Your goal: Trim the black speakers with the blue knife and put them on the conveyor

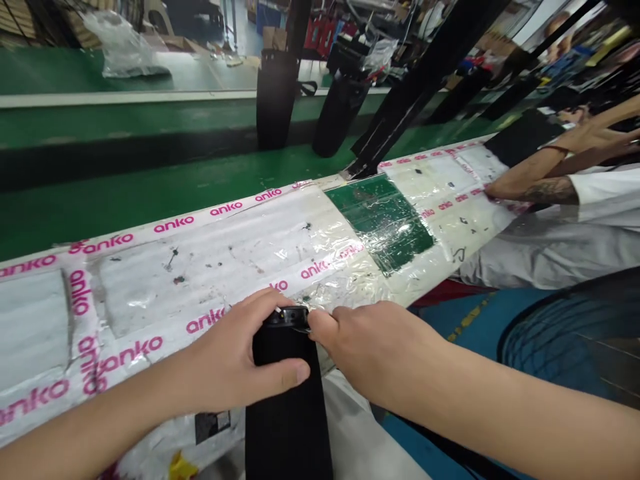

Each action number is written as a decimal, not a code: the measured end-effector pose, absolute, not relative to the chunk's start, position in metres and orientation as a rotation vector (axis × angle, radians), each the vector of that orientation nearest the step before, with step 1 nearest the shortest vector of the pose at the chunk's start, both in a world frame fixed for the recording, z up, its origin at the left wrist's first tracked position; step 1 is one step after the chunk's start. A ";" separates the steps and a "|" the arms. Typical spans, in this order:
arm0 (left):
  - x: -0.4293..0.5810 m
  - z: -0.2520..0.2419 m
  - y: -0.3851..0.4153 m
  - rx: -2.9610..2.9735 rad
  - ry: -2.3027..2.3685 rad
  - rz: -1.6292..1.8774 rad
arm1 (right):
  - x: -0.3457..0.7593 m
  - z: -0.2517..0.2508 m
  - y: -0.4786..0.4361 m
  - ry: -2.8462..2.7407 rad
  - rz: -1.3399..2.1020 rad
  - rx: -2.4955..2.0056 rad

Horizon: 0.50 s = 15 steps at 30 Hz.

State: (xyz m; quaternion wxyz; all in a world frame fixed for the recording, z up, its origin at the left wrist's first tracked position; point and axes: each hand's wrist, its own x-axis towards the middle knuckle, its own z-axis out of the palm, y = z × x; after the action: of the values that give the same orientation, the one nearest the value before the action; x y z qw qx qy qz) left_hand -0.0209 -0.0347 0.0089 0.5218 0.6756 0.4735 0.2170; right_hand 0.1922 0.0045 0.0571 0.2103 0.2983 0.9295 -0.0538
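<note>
My left hand [240, 360] is wrapped round a black fabric sleeve [287, 413] that stands up over the near edge of the workbench [210, 267]. Its thumb lies across the front of the sleeve. My right hand [370, 347] is closed in a pinch on the black ring at the sleeve's top end [293, 317]. Both hands meet at that top end, just above the bench's taped white surface.
The bench is covered in clear film and "anko" tape, with a green patch [385, 213]. Beyond it runs a green conveyor belt [150, 193] carrying upright black sleeves [275, 93]. A co-worker's forearms [545, 180] rest on the bench at right. A fan guard [575, 340] sits lower right.
</note>
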 end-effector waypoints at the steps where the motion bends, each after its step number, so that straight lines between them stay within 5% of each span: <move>1: -0.021 0.008 -0.034 1.616 1.122 0.532 | 0.195 0.060 0.005 2.602 -0.140 0.821; 9: -0.016 -0.006 -0.039 1.334 1.151 0.673 | 0.242 0.076 0.008 3.030 0.065 0.872; 15: -0.007 -0.010 -0.052 1.082 1.226 0.684 | 0.222 0.047 -0.008 3.000 -0.102 0.895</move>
State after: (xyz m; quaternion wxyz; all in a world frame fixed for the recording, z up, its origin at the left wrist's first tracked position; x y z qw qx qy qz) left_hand -0.0066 -0.0523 -0.0097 0.6325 0.4728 0.5357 0.2989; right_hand 0.2216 -0.0078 0.0471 0.0046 0.2858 0.9577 -0.0324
